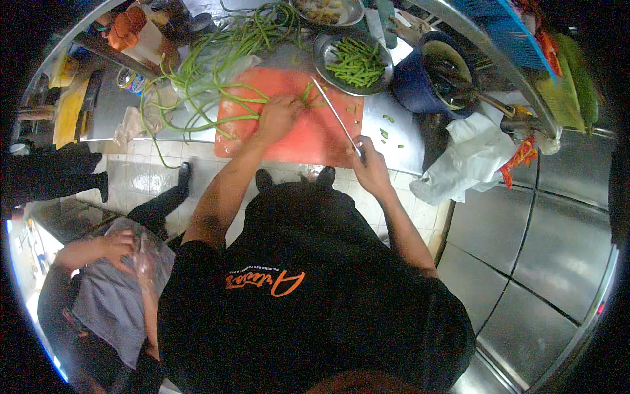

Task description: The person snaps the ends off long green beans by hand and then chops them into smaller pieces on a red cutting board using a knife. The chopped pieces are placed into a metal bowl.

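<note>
My left hand (281, 117) grips a bunch of long green beans (241, 93) on a red cutting board (305, 143). Their bean ends poke out past my fingers toward the blade, while the long tails trail off to the left. In my right hand (369, 165) is a kitchen knife (337, 118), its blade slanting up and left over the board, the tip close to the bean ends. Just beyond the board, a metal bowl (320, 59) holds cut bean pieces (355, 63). Small green scraps lie at the board's right side.
More long beans (246, 37) heap at the back. A dark blue pot (413, 79) stands right, beside a white plastic bag (467, 152) at the counter edge. Bean bits (385, 133) dot the steel counter (406, 150). A can (130, 80) stands left. Another person (108, 276) is close at my left.
</note>
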Tool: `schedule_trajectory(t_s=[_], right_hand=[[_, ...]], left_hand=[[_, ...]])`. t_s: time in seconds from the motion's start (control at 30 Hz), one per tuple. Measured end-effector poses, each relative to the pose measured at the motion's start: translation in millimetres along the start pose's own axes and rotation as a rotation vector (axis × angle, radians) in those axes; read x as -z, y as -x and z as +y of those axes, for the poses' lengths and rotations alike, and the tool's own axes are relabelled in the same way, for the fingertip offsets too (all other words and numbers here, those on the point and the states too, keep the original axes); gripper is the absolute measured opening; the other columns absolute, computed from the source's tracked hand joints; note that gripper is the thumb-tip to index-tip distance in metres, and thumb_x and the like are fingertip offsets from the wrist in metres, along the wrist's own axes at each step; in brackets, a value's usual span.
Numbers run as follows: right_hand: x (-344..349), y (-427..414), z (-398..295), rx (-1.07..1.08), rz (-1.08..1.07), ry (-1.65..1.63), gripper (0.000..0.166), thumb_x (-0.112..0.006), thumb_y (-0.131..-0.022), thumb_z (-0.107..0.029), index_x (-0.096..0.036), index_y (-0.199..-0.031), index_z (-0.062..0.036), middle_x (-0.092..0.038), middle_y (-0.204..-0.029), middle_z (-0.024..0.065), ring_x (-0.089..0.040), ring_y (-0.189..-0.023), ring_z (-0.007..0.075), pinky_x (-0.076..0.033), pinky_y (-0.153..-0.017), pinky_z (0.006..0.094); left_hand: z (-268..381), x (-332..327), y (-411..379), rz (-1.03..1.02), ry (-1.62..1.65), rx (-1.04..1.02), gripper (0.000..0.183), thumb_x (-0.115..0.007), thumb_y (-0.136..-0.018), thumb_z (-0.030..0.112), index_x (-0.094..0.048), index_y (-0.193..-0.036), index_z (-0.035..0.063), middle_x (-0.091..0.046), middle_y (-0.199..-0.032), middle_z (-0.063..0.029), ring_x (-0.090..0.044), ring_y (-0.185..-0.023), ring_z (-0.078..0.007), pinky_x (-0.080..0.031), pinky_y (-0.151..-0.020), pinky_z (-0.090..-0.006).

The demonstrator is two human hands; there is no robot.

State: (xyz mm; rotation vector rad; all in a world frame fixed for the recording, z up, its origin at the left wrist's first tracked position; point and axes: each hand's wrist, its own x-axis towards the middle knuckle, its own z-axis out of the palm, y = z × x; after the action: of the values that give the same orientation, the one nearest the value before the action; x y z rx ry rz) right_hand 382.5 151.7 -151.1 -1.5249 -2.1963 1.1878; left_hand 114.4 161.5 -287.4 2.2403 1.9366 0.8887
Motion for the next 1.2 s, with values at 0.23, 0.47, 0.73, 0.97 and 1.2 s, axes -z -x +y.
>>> schedule_trajectory(t_s=[0.23,0.47,0.73,0.97,1.2], right_hand=[[-18.0,-2.6,27.6,0.156,-0.013,0.083,0.025,-0.052,-0.095,-0.018,-0.05,-0.113,-0.0016,-0.062,-0.091,0.0284,-0.059,-0.087,0.0484,-0.047,-0.07,0.0512],[-28.3,4.2,10.5,0.22,-0.013,0.068,0.018,-0.052,-0.094,-0.016,-0.05,-0.105,-0.0021,-0.06,-0.093,0.0279,-0.059,-0.083,0.0485,-0.048,-0.069,0.0554],[-34.5,7.0,8.3,0.174,-0.139,0.146,0.017,-0.044,-0.094,-0.013,-0.042,-0.107,-0.0013,-0.059,-0.094,0.0319,-0.059,-0.079,0.0521,-0.046,-0.069,0.0596],[-43.5,0.0,13.9,0.115,-0.213,0.188,0.016,-0.044,-0.092,-0.007,-0.038,-0.106,-0.0001,-0.058,-0.082,0.0346,-0.058,-0.076,0.0538,-0.044,-0.064,0.0595],[-63.6,-50.4,-9.8,0.099,-0.24,0.196,0.019,-0.046,-0.088,-0.004,-0.041,-0.105,0.0003,-0.059,-0.08,0.0345,-0.059,-0.075,0.0524,-0.044,-0.065,0.0596]], left_hand=[[19.4,40.4,-6.4,0.083,-0.108,-0.112,0.018,-0.062,-0.082,0.018,-0.065,-0.096,0.0077,-0.062,-0.096,-0.0092,-0.057,-0.095,-0.0303,-0.043,-0.087,-0.0436],[1.9,17.7,7.5,0.069,-0.011,-0.004,0.016,-0.064,-0.079,0.016,-0.065,-0.094,0.008,-0.061,-0.092,-0.0081,-0.057,-0.092,-0.0294,-0.043,-0.082,-0.043],[6.0,11.3,5.9,0.143,0.065,0.093,0.017,-0.067,-0.076,0.014,-0.062,-0.09,0.0058,-0.06,-0.091,-0.0102,-0.057,-0.091,-0.0311,-0.044,-0.083,-0.0448],[3.8,11.7,6.0,0.032,0.118,0.109,0.018,-0.067,-0.076,0.014,-0.061,-0.09,0.0047,-0.059,-0.091,-0.013,-0.057,-0.092,-0.0332,-0.045,-0.083,-0.0447],[1.7,9.3,6.1,0.074,0.016,0.06,0.015,-0.064,-0.077,0.014,-0.061,-0.089,0.0051,-0.059,-0.091,-0.0141,-0.056,-0.092,-0.0342,-0.045,-0.084,-0.0464]])
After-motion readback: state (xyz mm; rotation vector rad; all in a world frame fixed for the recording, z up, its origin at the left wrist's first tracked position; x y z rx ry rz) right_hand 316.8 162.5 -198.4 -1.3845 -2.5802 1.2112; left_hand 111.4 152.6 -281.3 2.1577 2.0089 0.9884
